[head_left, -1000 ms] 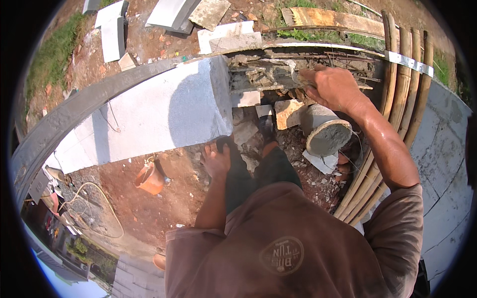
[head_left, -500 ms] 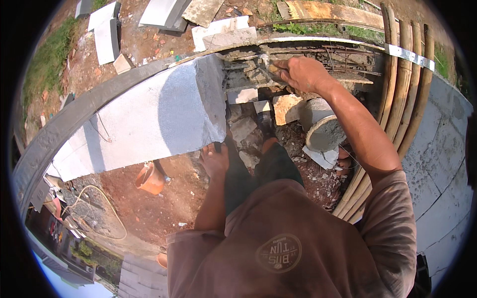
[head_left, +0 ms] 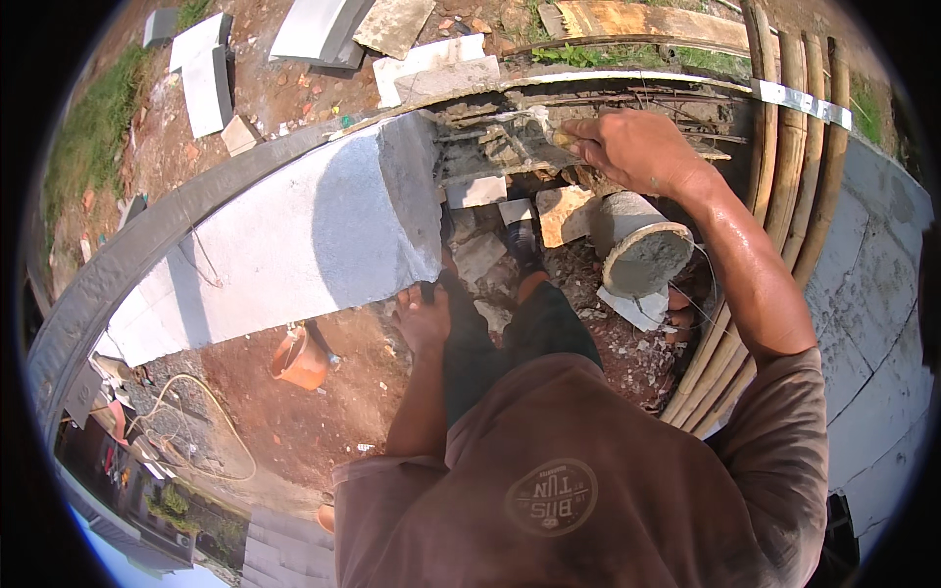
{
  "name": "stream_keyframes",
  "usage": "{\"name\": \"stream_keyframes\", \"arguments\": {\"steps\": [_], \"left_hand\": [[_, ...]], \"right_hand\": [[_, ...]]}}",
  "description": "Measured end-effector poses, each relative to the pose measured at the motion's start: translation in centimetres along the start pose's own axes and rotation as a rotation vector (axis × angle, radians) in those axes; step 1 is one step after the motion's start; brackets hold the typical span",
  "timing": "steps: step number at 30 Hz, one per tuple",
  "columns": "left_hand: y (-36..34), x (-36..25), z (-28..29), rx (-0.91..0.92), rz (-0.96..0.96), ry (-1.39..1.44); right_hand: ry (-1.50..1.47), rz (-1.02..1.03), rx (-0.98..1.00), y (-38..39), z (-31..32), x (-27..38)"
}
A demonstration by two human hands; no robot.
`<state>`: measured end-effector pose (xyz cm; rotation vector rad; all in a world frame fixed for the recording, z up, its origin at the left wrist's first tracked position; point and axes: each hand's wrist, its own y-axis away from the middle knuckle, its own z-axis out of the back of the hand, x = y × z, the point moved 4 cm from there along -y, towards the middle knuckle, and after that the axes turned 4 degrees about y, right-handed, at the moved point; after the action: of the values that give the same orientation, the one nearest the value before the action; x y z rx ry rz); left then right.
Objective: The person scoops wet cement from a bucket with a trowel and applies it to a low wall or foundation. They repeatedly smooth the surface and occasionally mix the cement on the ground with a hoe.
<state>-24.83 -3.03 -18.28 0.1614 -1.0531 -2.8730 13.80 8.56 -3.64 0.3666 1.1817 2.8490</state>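
My right hand [head_left: 632,152] is curled round a small tan object [head_left: 563,139] I cannot clearly make out, over a channel of rough mortar [head_left: 505,142] with thin rusty bars [head_left: 686,122]. Left of it is a pale block-like beam [head_left: 245,245] with a broken right end. My left hand [head_left: 421,318] has curled fingers at the beam's lower edge, beside my dark-clad leg, against something dark I cannot make out. Below my right hand, a grey cylindrical container [head_left: 642,250] shows rough grey material in its tilted top, with broken pieces [head_left: 567,216] beside it.
Bamboo poles [head_left: 799,147] stand at my right beside grey block walling [head_left: 863,343]. An orange bucket [head_left: 296,363] and looped hose [head_left: 235,431] lie low left. Slabs [head_left: 206,88] and a wooden board [head_left: 647,22] lie beyond a long grey curved edge [head_left: 147,245].
My right hand moved left along the channel, then slightly back to the right. The view has shifted a little. My left hand stays at the beam's lower edge.
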Motion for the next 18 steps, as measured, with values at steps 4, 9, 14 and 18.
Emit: {"name": "stream_keyframes", "arguments": {"steps": [4, 9, 14, 18], "left_hand": [[0.1, 0.5, -0.2, 0.016, 0.028, -0.004], [1.2, 0.3, -0.4, -0.058, -0.014, 0.071], [3.7, -0.7, 2.8, -0.214, -0.185, 0.263], [7.1, -1.2, 10.1, -0.322, -0.306, 0.378]], "right_hand": [[-0.474, -0.119, -0.141, 9.1, 0.6, -4.6], [-1.146, -0.279, -0.202, 17.7, -7.5, -6.1], [-1.386, -0.508, -0.297, 15.2, -14.2, -3.4], [-1.791, -0.438, -0.765, 13.7, -16.5, -2.9]]}}
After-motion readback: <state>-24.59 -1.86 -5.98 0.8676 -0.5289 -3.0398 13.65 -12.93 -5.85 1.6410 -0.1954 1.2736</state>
